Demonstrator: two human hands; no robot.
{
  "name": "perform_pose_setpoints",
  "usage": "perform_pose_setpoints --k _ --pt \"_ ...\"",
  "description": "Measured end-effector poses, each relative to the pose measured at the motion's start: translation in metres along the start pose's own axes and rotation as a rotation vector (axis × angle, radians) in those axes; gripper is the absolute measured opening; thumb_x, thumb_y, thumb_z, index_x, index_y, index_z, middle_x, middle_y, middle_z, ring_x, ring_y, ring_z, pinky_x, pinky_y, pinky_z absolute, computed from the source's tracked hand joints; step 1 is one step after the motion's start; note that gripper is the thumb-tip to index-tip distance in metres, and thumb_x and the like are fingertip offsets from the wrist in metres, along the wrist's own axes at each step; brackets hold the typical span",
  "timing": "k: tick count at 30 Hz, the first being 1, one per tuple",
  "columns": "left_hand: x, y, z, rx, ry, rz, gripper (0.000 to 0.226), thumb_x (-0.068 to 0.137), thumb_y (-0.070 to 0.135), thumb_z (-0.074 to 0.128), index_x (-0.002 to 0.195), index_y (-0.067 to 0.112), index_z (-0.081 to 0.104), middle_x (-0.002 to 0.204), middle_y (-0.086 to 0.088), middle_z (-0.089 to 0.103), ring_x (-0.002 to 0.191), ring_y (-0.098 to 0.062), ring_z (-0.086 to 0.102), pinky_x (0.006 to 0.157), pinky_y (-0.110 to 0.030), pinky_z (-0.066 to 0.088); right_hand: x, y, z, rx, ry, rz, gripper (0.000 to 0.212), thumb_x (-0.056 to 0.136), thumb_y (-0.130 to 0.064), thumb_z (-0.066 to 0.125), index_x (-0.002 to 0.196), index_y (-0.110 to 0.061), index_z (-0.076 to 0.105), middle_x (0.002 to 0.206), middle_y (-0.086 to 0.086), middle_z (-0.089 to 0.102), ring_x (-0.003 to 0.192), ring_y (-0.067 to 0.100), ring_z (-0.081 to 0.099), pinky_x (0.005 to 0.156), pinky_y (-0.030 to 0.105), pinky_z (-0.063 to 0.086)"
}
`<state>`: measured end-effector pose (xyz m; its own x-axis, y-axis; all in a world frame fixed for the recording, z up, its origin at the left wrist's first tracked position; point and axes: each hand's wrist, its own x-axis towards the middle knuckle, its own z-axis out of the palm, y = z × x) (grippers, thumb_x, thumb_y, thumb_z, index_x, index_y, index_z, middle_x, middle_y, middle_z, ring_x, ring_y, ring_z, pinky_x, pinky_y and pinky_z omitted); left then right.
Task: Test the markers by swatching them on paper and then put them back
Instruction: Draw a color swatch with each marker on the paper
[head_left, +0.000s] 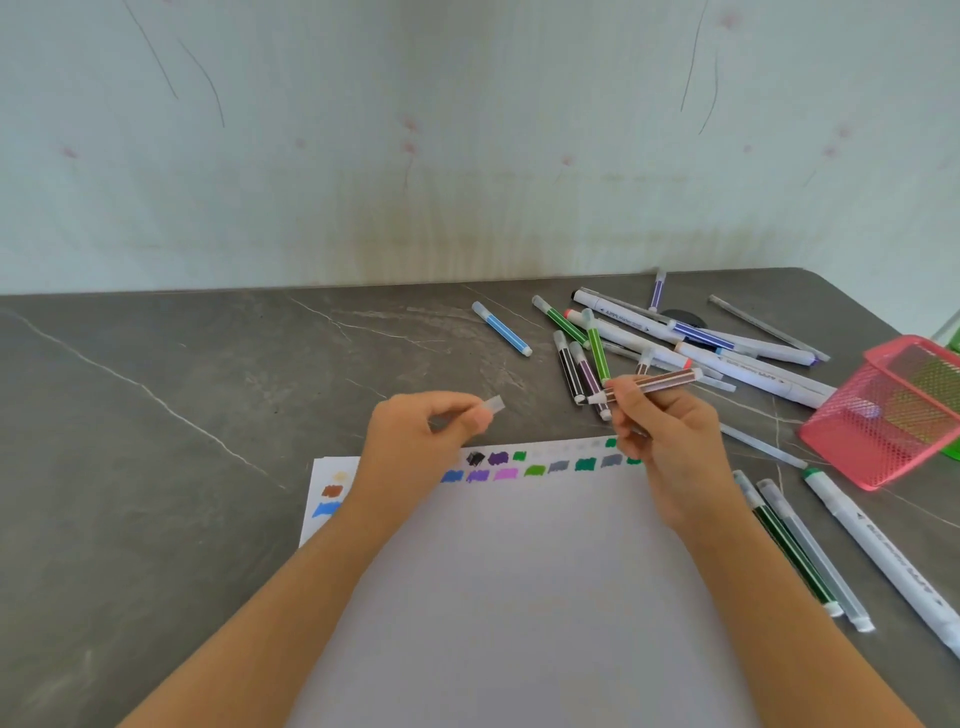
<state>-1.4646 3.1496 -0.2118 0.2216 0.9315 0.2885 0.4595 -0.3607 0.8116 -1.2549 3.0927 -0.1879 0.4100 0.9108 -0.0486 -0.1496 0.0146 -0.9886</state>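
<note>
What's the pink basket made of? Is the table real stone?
The pink basket looks like coated wire mesh, probably metal: you can see through its fine grid. The table looks like matte grey stone with white veins, but could be printed.

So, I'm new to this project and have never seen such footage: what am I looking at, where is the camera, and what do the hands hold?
There is no machine: a person works with bare hands, and the one picture comes from a camera on their head, looking down. The left hand pinches a clear cap; the right hand holds a brown-striped marker. Below lies white paper with colour swatches along its far edge, on a grey table. More markers lie loose to the right, beside a pink mesh basket.
</note>
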Motion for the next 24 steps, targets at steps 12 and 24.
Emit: perform_pose_setpoints --k 12,24 --pt "-0.030 -0.031 -0.074 0.117 -0.023 -0.097 0.018 0.079 0.020 0.073 0.093 0.030 0.069 0.087 0.017 0.066 0.078 0.004 0.063 0.061 -0.008 0.048 -0.043 0.004 0.072 -0.262 -0.350 0.054 0.007 0.087 -0.010 0.064 0.087 -0.012 0.071 0.071 0.006 0.073 0.059 0.012 0.062 0.047 0.020 0.047" --pt "-0.034 -0.051 -0.084 0.008 -0.007 -0.061 0.022 0.075 0.021 0.077 0.096 0.025 0.074 0.082 0.013 0.069 0.074 -0.001 0.064 0.069 -0.011 0.051 -0.063 0.042 0.127 -0.332 -0.363 -0.020 0.009 0.081 -0.010 0.070 0.076 -0.017 0.070 0.066 0.005 0.072 0.060 0.017 0.067 0.048 0.021 0.046"
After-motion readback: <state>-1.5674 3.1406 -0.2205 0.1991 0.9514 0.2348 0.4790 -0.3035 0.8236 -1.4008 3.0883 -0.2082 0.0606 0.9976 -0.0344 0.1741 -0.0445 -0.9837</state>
